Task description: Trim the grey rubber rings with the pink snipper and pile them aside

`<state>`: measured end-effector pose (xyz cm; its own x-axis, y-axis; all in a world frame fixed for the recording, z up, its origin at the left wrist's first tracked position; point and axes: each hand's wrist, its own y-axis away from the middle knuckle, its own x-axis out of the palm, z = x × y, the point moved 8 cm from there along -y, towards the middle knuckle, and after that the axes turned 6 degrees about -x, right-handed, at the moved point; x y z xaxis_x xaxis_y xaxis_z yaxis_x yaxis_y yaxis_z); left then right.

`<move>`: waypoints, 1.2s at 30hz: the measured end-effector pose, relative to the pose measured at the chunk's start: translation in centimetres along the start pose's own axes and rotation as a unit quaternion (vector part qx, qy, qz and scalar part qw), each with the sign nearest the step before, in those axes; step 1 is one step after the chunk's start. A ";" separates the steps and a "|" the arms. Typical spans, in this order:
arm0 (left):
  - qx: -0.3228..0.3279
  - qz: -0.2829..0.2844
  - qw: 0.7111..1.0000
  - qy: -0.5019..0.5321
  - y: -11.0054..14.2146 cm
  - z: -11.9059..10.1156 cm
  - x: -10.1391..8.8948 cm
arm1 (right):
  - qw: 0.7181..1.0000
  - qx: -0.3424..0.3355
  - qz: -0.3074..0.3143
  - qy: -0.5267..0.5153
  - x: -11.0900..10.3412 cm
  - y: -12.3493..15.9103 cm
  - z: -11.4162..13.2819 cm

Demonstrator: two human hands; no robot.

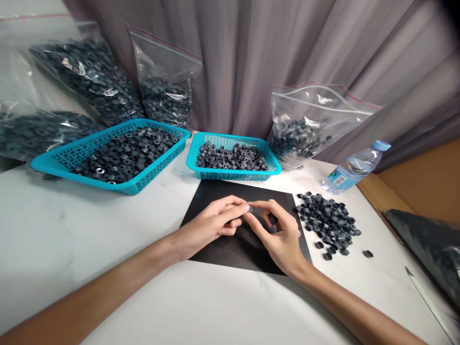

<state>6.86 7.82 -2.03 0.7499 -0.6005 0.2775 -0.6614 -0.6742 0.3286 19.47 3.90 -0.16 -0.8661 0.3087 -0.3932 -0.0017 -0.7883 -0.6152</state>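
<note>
Above the black mat (230,256), my left hand (219,218) pinches a small dark grey plastic piece (250,209) between thumb and fingers. My right hand (282,232) meets it from the other side, thumb and index fingertip at the same piece. A second dark piece (273,219) shows within the curled fingers of my right hand. Just right of the mat lies a loose pile of short black ring-like pieces (327,218). Behind the mat, a blue basket (233,176) holds many dark grey, thick-walled hollow cylinders.
At the left stands a larger blue basket (136,186) of similar cylinders. Zip bags of dark parts (167,98) lean against the curtain, another bag (298,134) on the right. A water bottle (354,167) tilts behind the pile. A cardboard box (420,187) borders the right side.
</note>
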 end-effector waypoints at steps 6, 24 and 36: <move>0.001 -0.018 0.999 0.029 0.2 -0.3 -0.1 | 0.999 0.029 -0.020 -0.023 -0.3 0.1 -0.4; -0.035 0.013 0.999 0.022 0.7 0.1 0.0 | 0.994 0.071 -0.010 -0.087 0.0 0.0 -1.0; -0.043 0.005 0.999 0.034 0.5 0.4 -0.1 | 0.992 0.090 -0.010 -0.085 -0.1 0.0 -1.3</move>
<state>6.45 7.36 -2.29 0.7442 -0.5744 0.3409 -0.6678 -0.6276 0.4002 20.20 4.54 -1.03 -0.9366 0.2426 -0.2527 -0.0952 -0.8704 -0.4830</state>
